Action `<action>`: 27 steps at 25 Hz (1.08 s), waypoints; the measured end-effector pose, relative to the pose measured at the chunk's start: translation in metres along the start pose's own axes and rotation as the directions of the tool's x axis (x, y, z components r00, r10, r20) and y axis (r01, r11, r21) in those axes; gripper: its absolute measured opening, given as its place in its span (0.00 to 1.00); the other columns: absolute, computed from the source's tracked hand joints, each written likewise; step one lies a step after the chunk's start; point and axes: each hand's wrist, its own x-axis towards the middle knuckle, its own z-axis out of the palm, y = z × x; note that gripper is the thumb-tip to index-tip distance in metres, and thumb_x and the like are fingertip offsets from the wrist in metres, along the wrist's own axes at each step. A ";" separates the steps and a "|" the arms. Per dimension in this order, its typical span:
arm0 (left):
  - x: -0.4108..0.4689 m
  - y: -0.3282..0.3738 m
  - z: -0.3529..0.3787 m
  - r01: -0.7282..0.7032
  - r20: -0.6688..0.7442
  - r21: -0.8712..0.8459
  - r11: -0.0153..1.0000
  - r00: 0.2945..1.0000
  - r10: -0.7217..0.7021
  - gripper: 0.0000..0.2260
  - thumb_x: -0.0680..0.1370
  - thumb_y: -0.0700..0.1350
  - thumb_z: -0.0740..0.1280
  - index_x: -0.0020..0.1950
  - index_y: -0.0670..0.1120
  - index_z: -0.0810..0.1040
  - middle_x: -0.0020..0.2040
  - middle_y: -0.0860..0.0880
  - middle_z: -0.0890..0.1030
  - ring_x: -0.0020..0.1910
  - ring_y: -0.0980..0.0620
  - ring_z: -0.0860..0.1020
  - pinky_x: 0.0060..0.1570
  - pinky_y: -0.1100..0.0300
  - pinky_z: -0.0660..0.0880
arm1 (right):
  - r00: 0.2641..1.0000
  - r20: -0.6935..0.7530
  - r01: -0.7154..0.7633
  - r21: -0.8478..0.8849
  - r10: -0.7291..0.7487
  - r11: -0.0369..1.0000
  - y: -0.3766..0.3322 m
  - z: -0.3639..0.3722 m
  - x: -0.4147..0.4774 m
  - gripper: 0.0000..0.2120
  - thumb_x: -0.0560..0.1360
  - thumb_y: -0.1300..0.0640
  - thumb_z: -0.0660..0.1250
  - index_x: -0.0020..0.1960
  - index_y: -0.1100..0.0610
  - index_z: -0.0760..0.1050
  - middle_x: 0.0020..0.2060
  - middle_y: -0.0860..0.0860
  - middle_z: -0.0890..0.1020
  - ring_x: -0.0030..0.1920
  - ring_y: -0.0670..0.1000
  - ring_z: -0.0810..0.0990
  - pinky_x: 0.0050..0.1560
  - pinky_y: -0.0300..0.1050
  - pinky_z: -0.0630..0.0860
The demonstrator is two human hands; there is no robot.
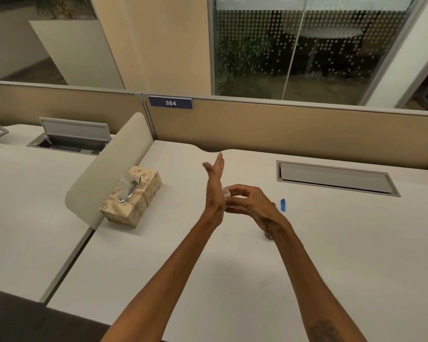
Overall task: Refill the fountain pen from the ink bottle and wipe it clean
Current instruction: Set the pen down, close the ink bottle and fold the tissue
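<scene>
My left hand (214, 191) is raised edge-on above the desk, fingers straight and apart, holding nothing. My right hand (251, 203) is beside it, fingertips pinched on a small crumpled white tissue (226, 193) that touches the left palm. A small blue pen part (283, 205) lies on the white desk (158, 262) just right of my right hand. A dark round object (268, 235), mostly hidden under my right wrist, stands on the desk; I cannot tell what it is. The rest of the pen is not visible.
A patterned tissue box (131, 196) with a tissue sticking out stands to the left, against a curved desk divider (109, 169). A closed cable hatch (336, 178) sits at the back right. A beige partition (282, 129) with a "384" label runs along the back.
</scene>
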 end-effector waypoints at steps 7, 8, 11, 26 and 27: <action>-0.023 0.001 0.042 0.069 -0.074 -0.041 0.997 0.995 -0.071 0.34 0.79 0.67 0.37 0.72 0.55 0.72 0.73 0.56 0.72 0.75 0.50 0.65 0.72 0.40 0.58 | 0.999 0.021 0.051 -0.076 -0.049 0.996 -0.006 -0.037 -0.024 0.09 0.75 0.62 0.70 0.55 0.62 0.80 0.49 0.54 0.83 0.46 0.56 0.85 0.50 0.50 0.83; -0.026 0.002 0.047 0.057 -0.079 -0.063 0.996 0.995 -0.062 0.34 0.79 0.67 0.39 0.70 0.54 0.75 0.71 0.56 0.74 0.73 0.51 0.68 0.70 0.42 0.61 | 0.998 -0.002 0.055 -0.053 -0.055 0.997 -0.007 -0.044 -0.027 0.08 0.76 0.63 0.70 0.54 0.64 0.81 0.49 0.56 0.84 0.46 0.57 0.85 0.52 0.51 0.83; -0.034 -0.001 0.061 0.016 -0.141 -0.063 0.998 0.990 -0.025 0.24 0.82 0.61 0.52 0.63 0.49 0.81 0.64 0.53 0.80 0.65 0.51 0.74 0.65 0.47 0.70 | 0.994 -0.084 0.079 0.025 -0.077 0.997 -0.009 -0.063 -0.035 0.08 0.75 0.65 0.70 0.52 0.67 0.81 0.51 0.60 0.84 0.48 0.60 0.85 0.54 0.55 0.82; -0.086 0.011 -0.050 0.080 0.017 0.066 0.995 0.997 -0.081 0.14 0.80 0.45 0.67 0.64 0.42 0.80 0.59 0.46 0.84 0.58 0.48 0.82 0.58 0.58 0.79 | 0.992 0.097 0.073 0.057 -0.078 0.996 -0.006 -0.015 -0.029 0.08 0.75 0.64 0.70 0.53 0.64 0.82 0.50 0.58 0.84 0.49 0.57 0.85 0.49 0.43 0.82; -0.091 0.013 -0.062 0.078 0.016 0.063 0.995 0.997 -0.079 0.15 0.79 0.44 0.68 0.65 0.42 0.79 0.59 0.46 0.84 0.58 0.48 0.82 0.58 0.58 0.78 | 0.991 0.112 0.064 0.062 -0.071 0.996 -0.006 -0.004 -0.026 0.10 0.74 0.65 0.71 0.54 0.63 0.81 0.50 0.58 0.83 0.48 0.58 0.85 0.50 0.45 0.82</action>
